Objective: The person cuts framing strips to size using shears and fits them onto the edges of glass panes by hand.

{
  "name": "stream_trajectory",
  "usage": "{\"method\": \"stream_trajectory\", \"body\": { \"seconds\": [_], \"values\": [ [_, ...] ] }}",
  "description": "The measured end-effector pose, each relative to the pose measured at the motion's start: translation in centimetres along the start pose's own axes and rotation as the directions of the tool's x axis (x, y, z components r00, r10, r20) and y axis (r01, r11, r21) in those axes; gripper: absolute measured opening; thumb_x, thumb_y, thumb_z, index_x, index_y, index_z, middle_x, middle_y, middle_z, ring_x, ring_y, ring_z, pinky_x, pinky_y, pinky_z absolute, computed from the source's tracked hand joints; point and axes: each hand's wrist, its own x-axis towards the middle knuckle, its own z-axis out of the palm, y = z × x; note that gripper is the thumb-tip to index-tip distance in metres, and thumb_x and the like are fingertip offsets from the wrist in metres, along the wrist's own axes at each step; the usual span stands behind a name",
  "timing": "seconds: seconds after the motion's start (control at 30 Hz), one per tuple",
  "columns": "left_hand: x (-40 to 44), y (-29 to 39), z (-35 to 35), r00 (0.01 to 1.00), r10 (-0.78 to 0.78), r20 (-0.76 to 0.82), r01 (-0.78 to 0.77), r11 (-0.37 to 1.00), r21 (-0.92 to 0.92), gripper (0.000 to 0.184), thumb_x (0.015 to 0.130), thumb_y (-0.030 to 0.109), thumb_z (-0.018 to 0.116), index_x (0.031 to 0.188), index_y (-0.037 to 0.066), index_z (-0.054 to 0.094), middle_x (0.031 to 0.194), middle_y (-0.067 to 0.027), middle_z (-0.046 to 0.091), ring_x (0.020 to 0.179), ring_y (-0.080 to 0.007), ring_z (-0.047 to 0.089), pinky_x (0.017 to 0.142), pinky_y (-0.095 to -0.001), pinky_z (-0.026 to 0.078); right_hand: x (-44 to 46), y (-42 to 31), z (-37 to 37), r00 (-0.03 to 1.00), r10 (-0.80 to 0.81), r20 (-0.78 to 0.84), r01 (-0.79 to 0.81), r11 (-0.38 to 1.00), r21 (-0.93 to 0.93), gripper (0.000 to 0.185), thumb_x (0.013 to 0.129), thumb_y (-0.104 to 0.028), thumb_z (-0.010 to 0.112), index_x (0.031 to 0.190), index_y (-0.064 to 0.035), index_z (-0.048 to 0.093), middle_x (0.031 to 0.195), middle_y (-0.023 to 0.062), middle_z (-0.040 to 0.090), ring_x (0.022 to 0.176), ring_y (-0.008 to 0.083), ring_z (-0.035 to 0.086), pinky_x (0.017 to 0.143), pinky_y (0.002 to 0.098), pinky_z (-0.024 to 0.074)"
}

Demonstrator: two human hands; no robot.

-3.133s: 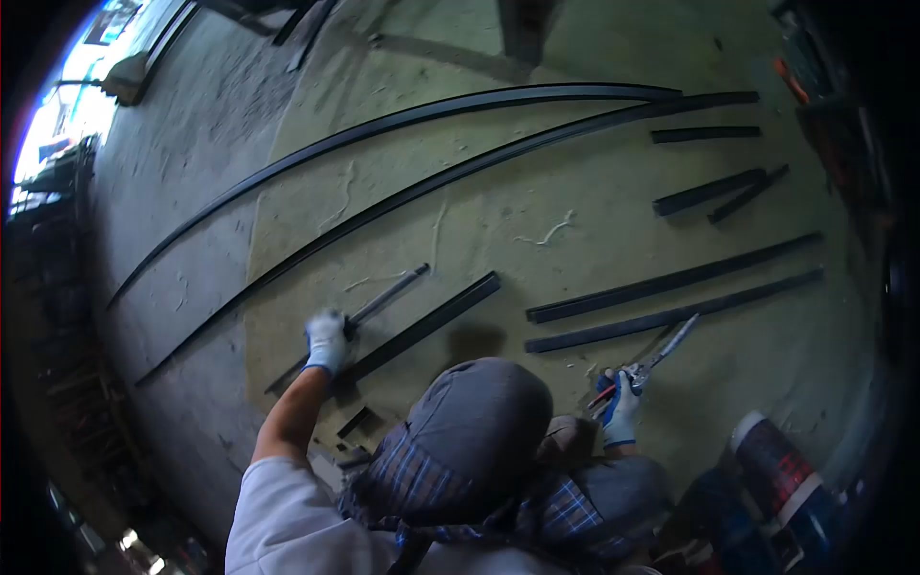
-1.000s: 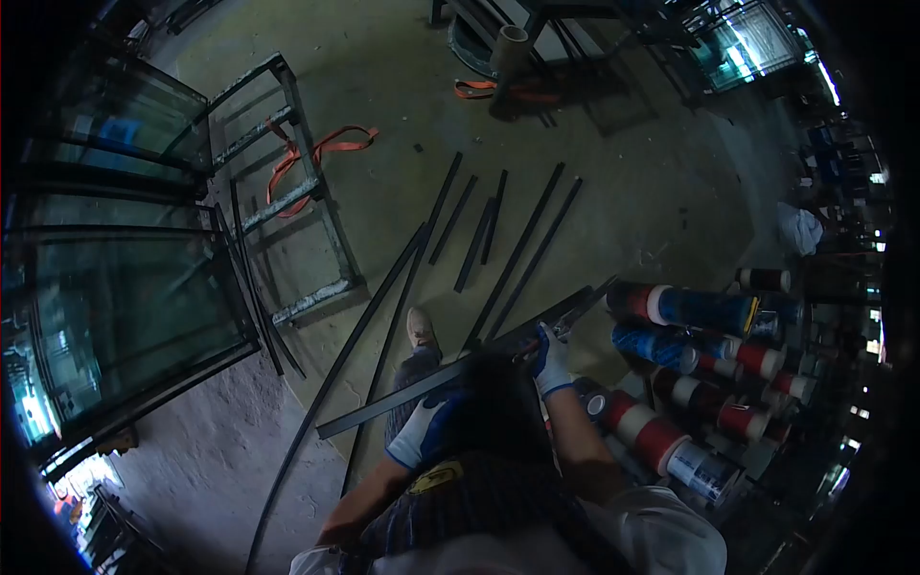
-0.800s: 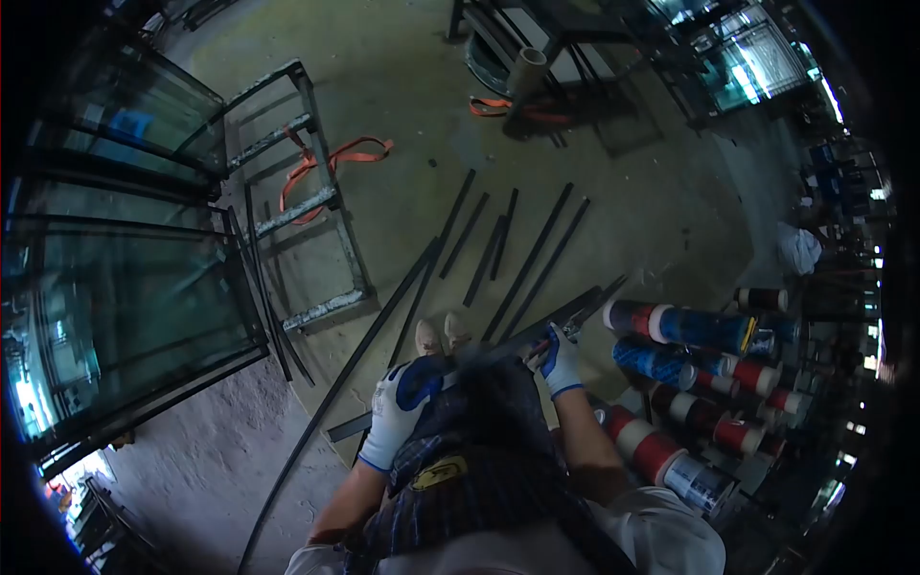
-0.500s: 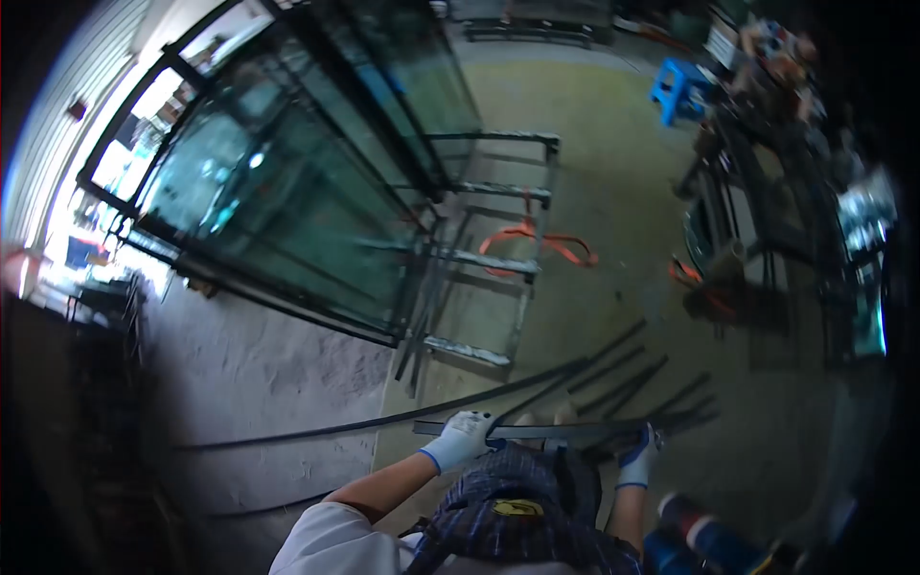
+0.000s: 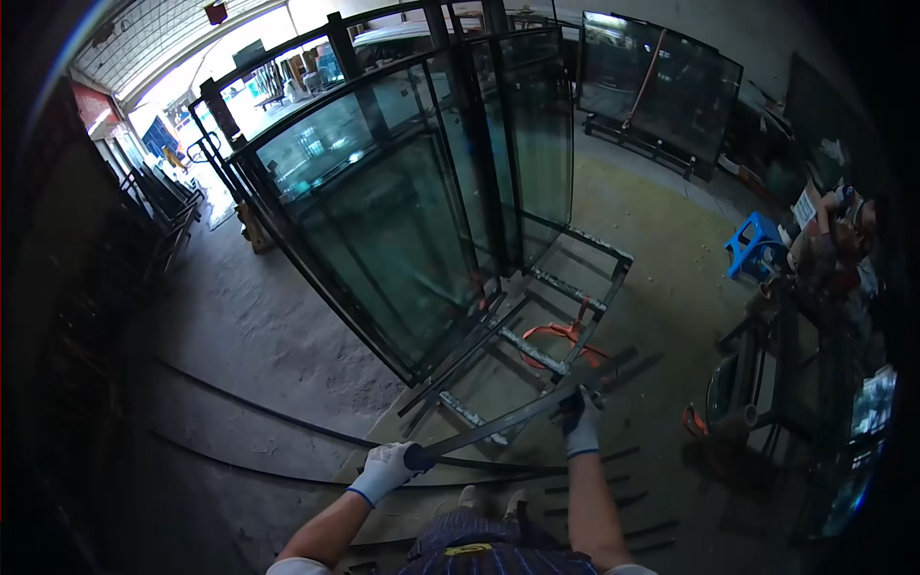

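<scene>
A long dark flat strip (image 5: pixel 503 422) is held in front of my body, slanting up toward the right. My left hand (image 5: pixel 386 470), in a white glove with a blue palm, is closed around its lower left end. Farther along the strip, my right hand (image 5: pixel 581 424), gloved the same way, grips it, and the part beyond that hand is blurred. Below lie more long dark strips (image 5: pixel 278 410) on the floor, some passing under my hands.
Large glass panes (image 5: pixel 383 230) stand on a metal rack (image 5: pixel 470 414) ahead. An orange strap (image 5: pixel 546 332) lies by its base. At right are a blue stool (image 5: pixel 754 244) and a dark metal frame (image 5: pixel 781 374). More glass (image 5: pixel 661 86) leans at the back.
My view has lifted and turned, showing more of the room. The strip has gone from nearly level near my waist to a slant, its right end raised and farther forward, both hands still on it.
</scene>
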Motion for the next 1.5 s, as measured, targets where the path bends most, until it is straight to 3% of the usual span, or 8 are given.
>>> {"method": "stream_trajectory", "body": {
  "seconds": [0.3, 0.5, 0.6, 0.9, 1.23, 1.33, 1.37, 1.5],
  "values": [
    [-3.0, -7.3, -3.0, 0.863, -0.178, -0.472, 0.131, 0.983, -0.129, 0.044, 0.076, 0.058, 0.067, 0.087, 0.016, 0.069, 0.077, -0.0093, 0.068, 0.074, -0.0293, 0.067, 0.065, -0.042, 0.05, -4.1, 9.1, 20.0, 0.969, 0.068, 0.237, -0.042, 0.992, -0.115, 0.022, 0.086, -0.003, 0.062, 0.106, -0.0094, 0.054, 0.071, 0.0123, 0.059, 0.041, 0.0268, 0.054, 0.032, 0.04, 0.0423],
    [-7.0, -15.7, -7.9, 0.86, -0.25, -0.445, 0.042, 0.903, -0.426, 0.021, 0.078, 0.018, 0.076, 0.095, 0.006, 0.07, 0.076, -0.0077, 0.069, 0.061, -0.0145, 0.063, 0.058, -0.0312, 0.051, -2.9, 10.2, 30.1, 0.883, 0.196, 0.427, -0.113, 0.971, -0.212, 0.015, 0.088, -0.015, 0.062, 0.084, -0.0057, 0.052, 0.064, 0.0098, 0.056, 0.049, 0.0253, 0.054, 0.043, 0.0409, 0.0469],
    [-7.6, -16.0, -12.4, 0.896, -0.292, -0.334, -0.21, 0.384, -0.899, 0.011, 0.084, 0.008, 0.069, 0.091, -0.002, 0.067, 0.072, -0.0087, 0.065, 0.056, -0.0131, 0.059, 0.049, -0.0261, 0.047, -1.5, 9.5, 36.4, 0.871, 0.217, 0.44, -0.147, 0.971, -0.189, 0.018, 0.087, -0.016, 0.063, 0.079, -0.0049, 0.052, 0.061, 0.0097, 0.056, 0.047, 0.0253, 0.053, 0.043, 0.0401, 0.0469],
    [9.7, -14.6, -26.9, 0.569, -0.593, -0.57, -0.786, -0.189, -0.588, 0.018, 0.094, 0.022, 0.056, 0.1, 0.005, 0.058, 0.068, -0.002, 0.051, 0.051, -0.0093, 0.043, 0.046, -0.0232, 0.034, 5.2, 4.5, 57.8, 0.832, 0.034, 0.554, 0.063, 0.986, -0.155, 0.016, 0.085, -0.014, 0.063, 0.076, -0.0014, 0.056, 0.061, 0.0135, 0.058, 0.04, 0.0282, 0.054, 0.031, 0.0414, 0.0419],
    [17.6, -11.2, -33.7, 0.462, -0.685, -0.563, -0.807, -0.062, -0.587, 0.019, 0.096, 0.026, 0.051, 0.096, 0.011, 0.062, 0.071, 0.0006, 0.053, 0.055, -0.0097, 0.043, 0.051, -0.0242, 0.036, 15.8, 7.8, 68.5, 0.791, -0.04, 0.61, 0.102, 0.993, -0.066, 0.014, 0.083, -0.012, 0.068, 0.086, -0.001, 0.061, 0.078, 0.0092, 0.066, 0.058, 0.0194, 0.061, 0.051, 0.0326, 0.0483],
    [16.0, -12.6, -28.1, 0.456, -0.504, -0.733, -0.735, 0.25, -0.63, 0.022, 0.098, 0.026, 0.047, 0.096, 0.009, 0.061, 0.075, -0.0019, 0.055, 0.056, -0.0119, 0.044, 0.054, -0.0254, 0.041, 18.5, 7.3, 62.4, 0.412, 0.336, 0.847, -0.162, 0.942, -0.294, 0.026, 0.095, -0.03, 0.051, 0.096, -0.0057, 0.06, 0.082, 0.0073, 0.059, 0.073, 0.018, 0.059, 0.062, 0.0259, 0.0469],
    [15.6, -11.9, -24.9, 0.458, -0.658, -0.598, -0.79, 0.007, -0.613, 0.017, 0.096, 0.02, 0.05, 0.098, 0.006, 0.061, 0.077, -0.0039, 0.057, 0.062, -0.0132, 0.052, 0.059, -0.0257, 0.046, 18.7, 7.6, 59.7, 0.418, 0.359, 0.834, -0.167, 0.933, -0.318, 0.025, 0.094, -0.028, 0.052, 0.098, -0.0051, 0.06, 0.084, 0.0076, 0.059, 0.075, 0.0181, 0.059, 0.064, 0.0261, 0.0472],
    [11.7, -9.4, -7.1, 0.307, -0.747, -0.59, -0.296, 0.514, -0.805, 0.054, 0.08, 0.03, 0.071, 0.127, 0.009, 0.054, 0.119, -0.012, 0.058, 0.111, -0.0238, 0.056, 0.092, -0.0398, 0.045, 11.3, 6.0, 46.6, 0.581, 0.348, 0.735, 0.031, 0.894, -0.448, 0.024, 0.093, -0.022, 0.054, 0.106, -0.0028, 0.058, 0.091, 0.0086, 0.06, 0.081, 0.0187, 0.06, 0.069, 0.0269, 0.0481]
  ]
}}
